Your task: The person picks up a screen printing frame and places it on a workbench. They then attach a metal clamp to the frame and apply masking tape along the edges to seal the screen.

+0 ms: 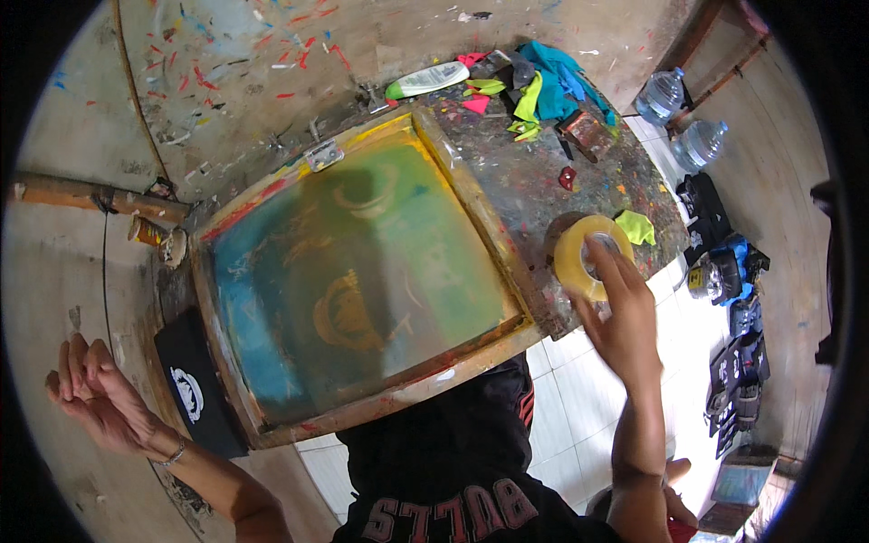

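Observation:
My right hand (623, 312) grips a wide roll of clear yellowish tape (572, 256) over the right part of the paint-stained table. Its fingers reach into the roll's hole, and the thumb lies at the outer edge. My left hand (101, 394) is raised at the far left, fingers loosely bent and apart, holding nothing. Between the hands lies a wooden-framed printing screen (412, 303), its mesh stained blue, green and yellow, with faint curved designs. A black piece with a white print (187, 394) sticks out from beside the frame's left edge, below my left hand.
Metal hinge clamp (323, 156) sits at the frame's far edge. Behind are a white-green bottle (427, 80), coloured rags (548, 80) and a brown block (587, 136). A yellow-green scrap (636, 228) lies beside the tape. Water bottles (659, 97) and dark items (738, 389) line the right-hand floor.

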The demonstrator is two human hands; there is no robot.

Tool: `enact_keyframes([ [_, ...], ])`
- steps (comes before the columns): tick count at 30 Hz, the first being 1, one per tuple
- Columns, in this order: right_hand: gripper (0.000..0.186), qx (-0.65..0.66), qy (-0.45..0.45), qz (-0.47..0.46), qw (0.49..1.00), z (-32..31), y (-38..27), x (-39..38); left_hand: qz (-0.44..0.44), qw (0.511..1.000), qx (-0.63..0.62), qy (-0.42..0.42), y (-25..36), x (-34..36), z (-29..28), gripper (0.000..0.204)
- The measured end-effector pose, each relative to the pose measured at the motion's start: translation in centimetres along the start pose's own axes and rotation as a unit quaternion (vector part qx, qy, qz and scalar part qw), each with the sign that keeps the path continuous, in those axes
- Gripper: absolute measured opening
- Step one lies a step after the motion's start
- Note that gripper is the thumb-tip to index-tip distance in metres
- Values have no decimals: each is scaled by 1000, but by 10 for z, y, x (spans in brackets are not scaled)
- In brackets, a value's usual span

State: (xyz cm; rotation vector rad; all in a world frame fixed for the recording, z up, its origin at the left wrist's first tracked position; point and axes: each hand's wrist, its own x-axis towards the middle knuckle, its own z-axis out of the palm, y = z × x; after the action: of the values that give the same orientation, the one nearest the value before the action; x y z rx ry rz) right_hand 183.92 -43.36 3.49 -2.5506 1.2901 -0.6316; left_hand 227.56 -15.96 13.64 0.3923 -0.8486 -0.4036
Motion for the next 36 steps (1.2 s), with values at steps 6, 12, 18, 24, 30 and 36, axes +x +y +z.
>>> enact_keyframes([
  [6, 32, 28, 75, -221, 972, -63, -85, -84, -79, 989, -122, 39, -10, 4, -2, 23],
  [12, 26, 144, 61, -221, 963, -51, -89, -83, -110, 984, -139, 16, -19, 11, 9, 29],
  [18, 19, 251, 83, -225, 938, -36, -91, -89, -94, 982, -161, 12, -19, 24, 8, 30],
  [24, 13, 425, 85, -174, 884, 19, -102, -75, -185, 982, 5, -20, -33, 42, -14, 23],
  [30, 35, 845, -114, 279, 441, 113, -124, -112, -342, 873, 347, -13, -161, 60, -79, 28],
  [36, 72, 870, -202, 307, 330, 132, -100, -156, -414, 785, 443, -130, -296, 30, -85, 30],
])
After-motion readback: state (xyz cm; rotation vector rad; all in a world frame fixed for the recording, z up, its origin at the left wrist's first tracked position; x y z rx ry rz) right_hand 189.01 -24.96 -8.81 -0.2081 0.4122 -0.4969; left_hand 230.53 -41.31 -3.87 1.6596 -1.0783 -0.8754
